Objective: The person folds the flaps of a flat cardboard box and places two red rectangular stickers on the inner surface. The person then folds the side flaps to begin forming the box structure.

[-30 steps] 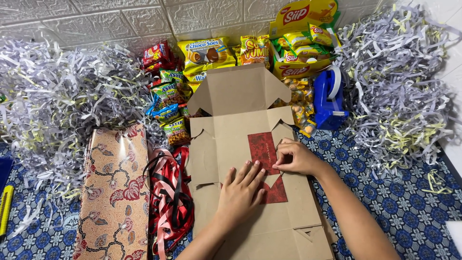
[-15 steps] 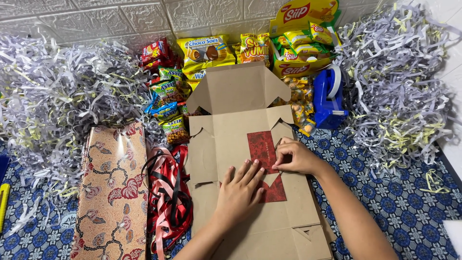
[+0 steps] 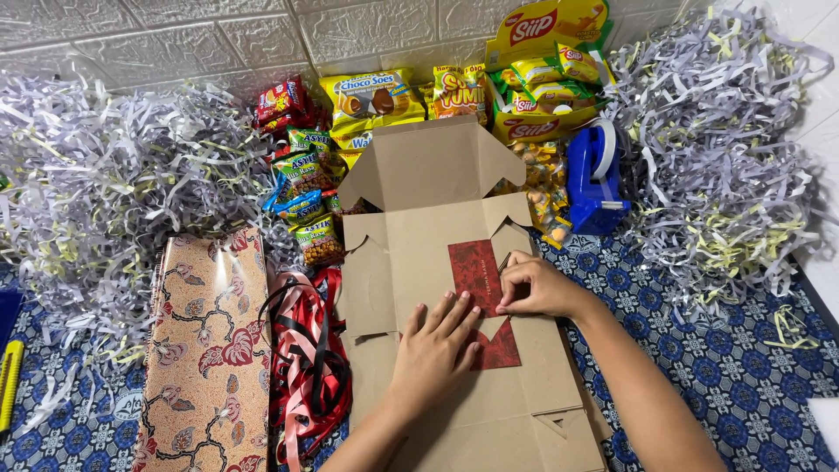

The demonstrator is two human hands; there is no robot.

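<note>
1. Red card point(image 3: 479, 278) lies on the middle panel of the flat brown cardboard box point(image 3: 419, 262), its lower part reaching down under the hands, w/ a notched red bit showing below them.
2. Left hand point(image 3: 437, 345) is laid palm-down, fingers straight & close together, tips on the card's lower left. Looks like it's pinning card + box so neither slides.
3. Right hand point(image 3: 535, 288) has thumb & fingertips pinched together at the card's right edge, prob. pressing or aligning that side.
4. Box lid flap stands up at the far end; side flaps spread out flat, so the panel is open to work on.
5. Room: tight on the left, where red & black ribbons point(image 3: 308, 358) touch the box edge, w/ a patterned paper roll point(image 3: 210, 350) just beside them.
6. Far side crowded: snack packets point(image 3: 371, 100) & a blue tape dispenser point(image 3: 594, 175) near the right flap.
7. Shredded paper point(image 3: 96, 183) is piled at both sides; patterned blue mat point(image 3: 725, 350) shows bare right of the forearm.
</note>
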